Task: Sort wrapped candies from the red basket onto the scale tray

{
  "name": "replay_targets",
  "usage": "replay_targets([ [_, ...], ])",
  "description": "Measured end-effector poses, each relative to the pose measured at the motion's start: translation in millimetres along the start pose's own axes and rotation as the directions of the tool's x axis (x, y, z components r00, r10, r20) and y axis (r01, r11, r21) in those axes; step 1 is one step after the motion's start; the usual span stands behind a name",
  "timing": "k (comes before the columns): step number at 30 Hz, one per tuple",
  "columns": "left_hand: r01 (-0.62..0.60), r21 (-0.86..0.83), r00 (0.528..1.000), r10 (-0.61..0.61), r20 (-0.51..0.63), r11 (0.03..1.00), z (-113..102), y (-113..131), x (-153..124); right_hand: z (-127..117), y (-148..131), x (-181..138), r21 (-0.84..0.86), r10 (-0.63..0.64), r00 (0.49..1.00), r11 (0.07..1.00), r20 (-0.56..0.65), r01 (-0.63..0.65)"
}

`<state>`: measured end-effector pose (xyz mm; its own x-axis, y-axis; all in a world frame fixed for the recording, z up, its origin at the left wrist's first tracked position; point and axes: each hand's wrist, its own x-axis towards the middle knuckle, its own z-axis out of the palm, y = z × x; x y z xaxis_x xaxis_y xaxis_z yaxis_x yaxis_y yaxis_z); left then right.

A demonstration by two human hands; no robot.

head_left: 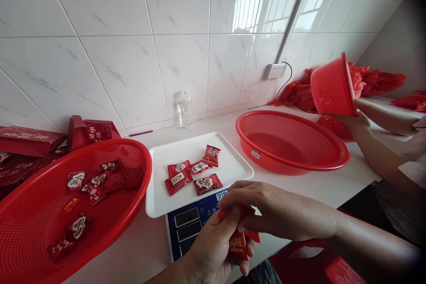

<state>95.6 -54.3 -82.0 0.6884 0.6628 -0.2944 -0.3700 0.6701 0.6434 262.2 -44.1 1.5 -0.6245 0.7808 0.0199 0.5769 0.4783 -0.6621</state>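
My left hand (pixel 213 246) is closed round small red candy packets (pixel 237 243), one with yellow lettering; how many is hidden by the fingers. My right hand (pixel 262 206) reaches over from the right, its fingers closed on the red wrappers at the top of the bunch. Both hands are in front of a scale (pixel 186 230) with a blue panel, which they partly cover. On its white tray (pixel 159 159) lie several red candy packets (pixel 208 184). A large red basket (pixel 141 159) at the left holds several more wrapped candies (pixel 76 180).
An oval red basket (pixel 253 117) stands right of the tray. Farther right, a co-worker's hands (pixel 356 120) tilt another red basket (pixel 328 86) near red plastic bags (pixel 297 95). A clear bottle (pixel 187 111) stands by the wall. Red boxes (pixel 100 131) are behind the left basket.
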Motion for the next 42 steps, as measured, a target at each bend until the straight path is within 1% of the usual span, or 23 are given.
replay_targets([
  [1,0.028,0.016,0.999,-0.028,0.016,0.999,-4,-2,0,-4,3,4,0.017,-0.008,1.000,1.000,0.028,0.008],
  [2,0.062,0.036,0.997,-0.063,0.036,0.997,-8,-4,-1,-9,7,10,0.016,-0.012,1.000,1.000,0.028,0.011],
  [3,0.101,0.064,0.993,-0.104,0.059,0.993,-13,-7,-2,-14,14,17,-0.013,-0.001,1.000,1.000,-0.006,0.001],
  [5,0.164,0.153,0.977,-0.182,0.112,0.974,-22,-13,-5,-22,29,34,-0.176,0.019,0.992,0.984,-0.125,-0.041],
  [6,0.176,0.211,0.969,-0.208,0.135,0.961,-26,-15,-7,-24,38,44,-0.273,0.040,0.988,0.959,-0.149,-0.080],
  [7,0.176,0.275,0.962,-0.225,0.155,0.945,-29,-18,-9,-25,46,54,-0.350,0.071,0.987,0.929,-0.144,-0.118],
  [9,0.171,0.375,0.950,-0.254,0.183,0.911,-32,-22,-12,-22,59,72,-0.390,0.102,0.986,0.909,-0.130,-0.145],
  [10,0.174,0.392,0.945,-0.265,0.190,0.903,-33,-23,-12,-19,64,80,-0.398,0.107,0.987,0.906,-0.119,-0.146],
  [12,0.186,0.370,0.943,-0.271,0.192,0.910,-34,-24,-12,-14,70,93,-0.403,0.098,0.989,0.906,-0.108,-0.134],
  [16,0.199,0.300,0.954,-0.255,0.158,0.933,-36,-22,-9,-9,66,108,-0.416,0.079,0.989,0.901,-0.127,-0.125],
  [19,0.192,0.300,0.958,-0.245,0.149,0.934,-37,-20,-9,-5,54,114,-0.411,0.033,0.994,0.909,-0.102,-0.072],
  [22,0.191,0.309,0.956,-0.248,0.156,0.932,-37,-18,-10,5,39,118,-0.398,-0.058,0.998,0.916,0.001,0.053],
  [25,0.192,0.297,0.954,-0.249,0.167,0.935,-36,-17,-11,19,30,120,-0.375,-0.181,0.971,0.899,0.153,0.227],
  [27,0.196,0.289,0.954,-0.251,0.166,0.937,-35,-16,-12,25,28,121,-0.333,-0.234,0.950,0.896,0.209,0.294],
  [30,0.217,0.280,0.950,-0.268,0.160,0.935,-36,-16,-13,20,30,119,-0.272,-0.256,0.946,0.913,0.198,0.304],
  [32,0.220,0.290,0.946,-0.276,0.170,0.931,-36,-17,-13,12,34,114,-0.277,-0.244,0.955,0.918,0.170,0.284],
  [36,0.228,0.309,0.942,-0.290,0.170,0.923,-38,-17,-11,-1,41,101,-0.325,-0.126,0.984,0.932,0.123,0.159],
  [39,0.223,0.328,0.943,-0.288,0.165,0.918,-40,-19,-7,1,46,97,-0.333,-0.050,0.988,0.938,0.149,0.097],
  [42,0.202,0.367,0.934,-0.291,0.207,0.908,-46,-24,-3,8,48,102,-0.335,-0.059,0.980,0.934,0.188,0.121],
])
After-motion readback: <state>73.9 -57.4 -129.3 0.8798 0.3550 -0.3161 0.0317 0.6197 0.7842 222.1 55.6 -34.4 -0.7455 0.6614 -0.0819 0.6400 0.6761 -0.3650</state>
